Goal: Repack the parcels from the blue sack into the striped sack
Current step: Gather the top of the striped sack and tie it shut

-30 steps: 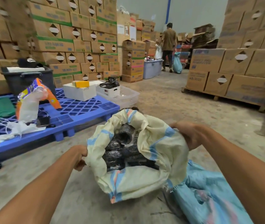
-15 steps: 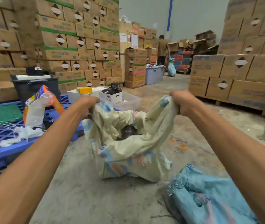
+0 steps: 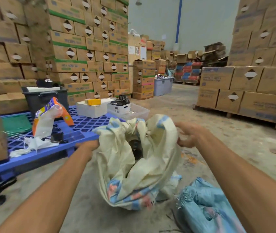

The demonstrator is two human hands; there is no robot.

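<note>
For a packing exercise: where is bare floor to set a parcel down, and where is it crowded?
Bare: the floor between the striped sack and the stacked boxes on the right. Crowded: the blue pallet; the blue sack.

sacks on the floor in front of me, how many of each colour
cream striped sack: 1
blue sack: 1
total: 2
</note>
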